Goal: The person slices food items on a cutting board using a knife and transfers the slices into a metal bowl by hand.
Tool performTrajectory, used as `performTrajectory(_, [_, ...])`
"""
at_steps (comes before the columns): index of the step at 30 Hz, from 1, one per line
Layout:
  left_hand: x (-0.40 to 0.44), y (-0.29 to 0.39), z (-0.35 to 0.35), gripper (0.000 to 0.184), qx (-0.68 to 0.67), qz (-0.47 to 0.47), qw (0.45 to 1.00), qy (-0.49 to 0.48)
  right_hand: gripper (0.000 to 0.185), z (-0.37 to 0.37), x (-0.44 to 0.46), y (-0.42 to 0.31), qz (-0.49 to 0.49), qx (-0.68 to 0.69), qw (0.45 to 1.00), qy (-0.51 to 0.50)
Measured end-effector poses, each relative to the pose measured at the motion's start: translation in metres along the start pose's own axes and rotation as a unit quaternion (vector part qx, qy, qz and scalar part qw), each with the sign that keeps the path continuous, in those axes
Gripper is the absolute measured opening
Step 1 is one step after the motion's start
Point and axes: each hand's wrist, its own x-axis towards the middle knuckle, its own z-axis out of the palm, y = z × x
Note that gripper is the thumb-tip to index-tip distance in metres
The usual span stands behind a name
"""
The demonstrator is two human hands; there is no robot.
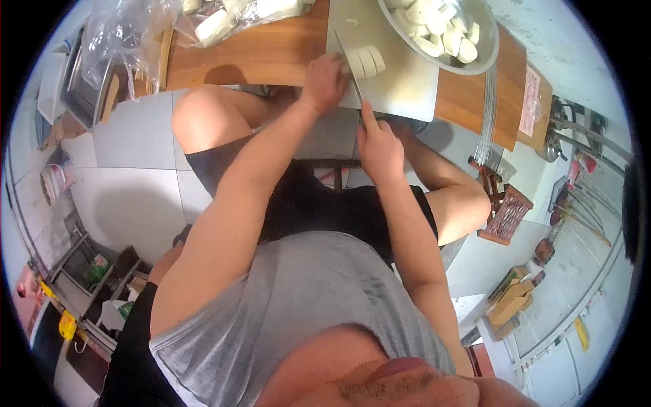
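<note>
Likely slicing pale pieces (368,62) on cutting board (408,91): right hand (382,150) gripping knife (360,92), left hand (326,83) bunched, hold unclear. Next cut needs steady pieces.

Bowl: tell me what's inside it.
The bowl holds heaped pale chunks. Only the upper ones show; whatever lies beneath is covered, and the bowl's far part is cut off by the frame.

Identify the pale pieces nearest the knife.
The row of slices on the cutting board, beside the blade; others lie in the bowl or at the bag.
</note>
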Motion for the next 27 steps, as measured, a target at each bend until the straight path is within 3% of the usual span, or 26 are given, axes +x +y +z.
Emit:
performTrajectory(3, [0.000, 0.005, -0.003, 0.042, 0.019, -0.005, 1.000, -0.005, 0.058, 0.004, 0.022, -0.002, -0.015, 0.016, 1.000, 0.022])
performTrajectory(10, [0.007, 0.006, -0.004, 0.043, 0.030, 0.000, 0.999, 0.013, 0.062, 0.002, -0.022, 0.008, 0.048, -0.005, 0.997, -0.062])
performTrajectory(13, [0.007, 0.004, -0.002, 0.042, 0.025, 0.004, 0.999, 0.026, 0.058, 0.003, 0.001, 0.004, 0.009, 0.007, 1.000, -0.002])
performTrajectory(22, [0.007, 0.006, -0.003, 0.047, 0.040, -0.020, 0.999, 0.018, 0.058, -0.004, -0.057, 0.025, 0.011, 0.003, 1.000, -0.007])
performTrajectory(27, [0.015, 0.014, -0.017, 0.053, 0.021, -0.055, 0.997, -0.051, 0.058, -0.029, -0.090, 0.032, 0.006, 0.026, 1.000, -0.005])
